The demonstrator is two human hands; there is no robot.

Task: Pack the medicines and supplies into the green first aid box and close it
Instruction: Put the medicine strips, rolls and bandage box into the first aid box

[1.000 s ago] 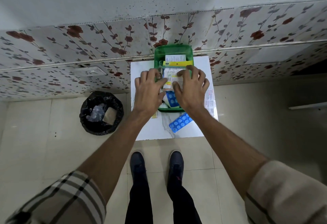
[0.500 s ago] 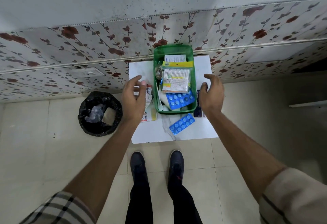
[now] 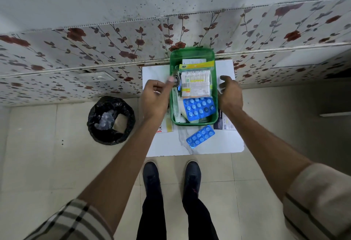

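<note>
Green first aid box (image 3: pixel 192 54) open on white tabletop (image 3: pixel 218 144), cotton-swab pack (image 3: pixel 195 82) and blue blister strip (image 3: pixel 199 107) inside, second blue strip (image 3: pixel 200 137) just outside, left hand (image 3: pixel 154 97) curled at left rim, grip contents unclear, right hand (image 3: pixel 229 93) loosely spread beside right wall

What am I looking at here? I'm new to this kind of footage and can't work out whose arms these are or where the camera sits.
No machine here: a person wears a camera on the head, looking down, so you see their own arms, legs and shoes. They stand at a small white table against a flowered wall. On it sits an open green first aid box holding a pack of cotton swabs and a blue blister strip. A second blue strip lies on the table in front of the box, with paper leaflets at either side. The left hand is at the box's left edge, fingers near a small round metal item; whether it grips it is unclear. The right hand is open beside the box's right wall. A black-lined bin stands on the floor.
</note>
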